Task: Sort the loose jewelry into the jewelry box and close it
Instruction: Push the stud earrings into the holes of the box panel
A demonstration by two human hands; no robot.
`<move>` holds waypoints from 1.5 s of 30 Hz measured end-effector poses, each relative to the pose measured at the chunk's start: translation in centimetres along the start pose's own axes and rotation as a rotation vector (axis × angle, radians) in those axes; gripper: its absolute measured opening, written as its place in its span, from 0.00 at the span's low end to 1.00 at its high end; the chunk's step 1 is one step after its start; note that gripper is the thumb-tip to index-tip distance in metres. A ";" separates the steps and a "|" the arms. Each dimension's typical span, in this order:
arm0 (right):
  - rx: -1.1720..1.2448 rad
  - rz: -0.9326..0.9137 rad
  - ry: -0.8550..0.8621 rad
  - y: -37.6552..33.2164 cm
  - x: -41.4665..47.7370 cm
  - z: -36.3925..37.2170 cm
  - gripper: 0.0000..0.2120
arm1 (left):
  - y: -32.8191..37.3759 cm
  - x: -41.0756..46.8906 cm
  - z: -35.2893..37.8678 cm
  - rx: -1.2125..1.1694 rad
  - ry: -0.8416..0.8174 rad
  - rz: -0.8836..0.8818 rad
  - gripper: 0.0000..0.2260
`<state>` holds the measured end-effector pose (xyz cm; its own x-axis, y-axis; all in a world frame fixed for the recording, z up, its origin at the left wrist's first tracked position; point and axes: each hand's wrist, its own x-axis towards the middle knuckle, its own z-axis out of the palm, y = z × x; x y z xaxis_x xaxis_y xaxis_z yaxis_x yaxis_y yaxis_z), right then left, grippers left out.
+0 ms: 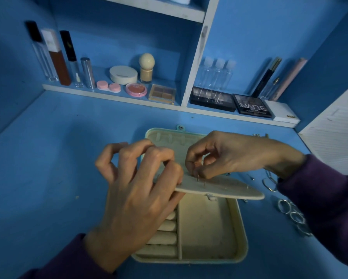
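- The cream, felt-lined rectangular jewelry box [237, 234] lies open on the blue desk surface [48, 168], its lid [165, 137] folded back away from the person.
- A cream fabric earring panel [229, 190] is lifted over the box's large empty compartment, roughly level, with several thin earring posts poking through it.
- The left hand [137, 198] grips the panel's left edge, thumb underneath and fingers curled on top, steadying it.
- The right hand [225, 156] pinches a small stud earring [197, 178] between thumb and forefinger, pressing it at the panel near the left hand; the stud is too small to make out in detail.
- Risk: the panel looks floppy, so if the left hand's hold slackens it could sag and the post may miss its hole or bend.
- Risk: a slipped pinch would likely drop the tiny stud into the compartment or onto the desk, where it would be hard to find in this dim light.
- Risk: the right sleeve [320, 198] hangs just above the loose silver rings [289, 212] and thin silver hoops [268, 183] on the desk to the right of the box; pulling the arm back could sweep them away.
- Those pieces are not yet sorted, and the padded ring rolls [165, 236] in the box sit empty below the left hand.
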<state>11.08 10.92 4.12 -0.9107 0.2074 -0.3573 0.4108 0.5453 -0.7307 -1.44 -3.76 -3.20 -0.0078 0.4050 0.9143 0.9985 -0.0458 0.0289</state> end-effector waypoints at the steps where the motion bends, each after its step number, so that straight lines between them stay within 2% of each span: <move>1: 0.010 -0.004 -0.008 0.0 0.0 0.0 0.05 | 0.0 0.0 0.0 0.003 -0.001 0.000 0.17; 6: 0.111 -0.009 -0.047 0.1 0.0 -0.5 0.05 | -0.1 0.0 0.1 0.018 0.003 0.005 0.17; 13: 0.082 -0.016 -0.045 0.3 0.3 -0.3 0.03 | -0.1 0.0 0.1 0.017 0.007 -0.006 0.14; 23: 0.082 0.004 -0.007 0.3 0.2 -0.1 0.09 | -0.2 0.3 0.1 0.038 -0.017 -0.007 0.14; 32: 0.176 0.039 -0.036 0.9 0.3 -1.2 0.07 | -0.8 1.8 0.0 0.036 -0.187 -0.022 0.22; 35: 0.327 0.048 0.070 1.4 0.3 -1.2 0.04 | -0.9 2.4 0.3 0.007 -0.221 -0.074 0.22; 38: 0.618 0.182 0.319 1.8 -0.2 -1.3 0.17 | -1.2 2.9 0.9 -0.046 -0.269 -0.146 0.24; 40: 0.826 0.248 0.455 2.3 -0.7 -1.2 0.19 | -1.3 3.3 1.5 -0.084 -0.305 -0.221 0.28; 43: 1.073 0.243 0.545 3.6 -1.1 -0.7 0.26 | -1.8 3.5 2.5 -0.168 -0.360 -0.345 0.34; 45: 1.142 0.198 0.568 4.4 -1.2 -0.1 0.30 | -2.2 3.3 3.0 -0.281 -0.402 -0.425 0.37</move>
<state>13.98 13.13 1.36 -0.6053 0.6725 -0.4258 0.0881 -0.4751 -0.8755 -3.50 0.46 -1.46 -0.3242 0.7485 0.5784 0.8602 -0.0212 0.5095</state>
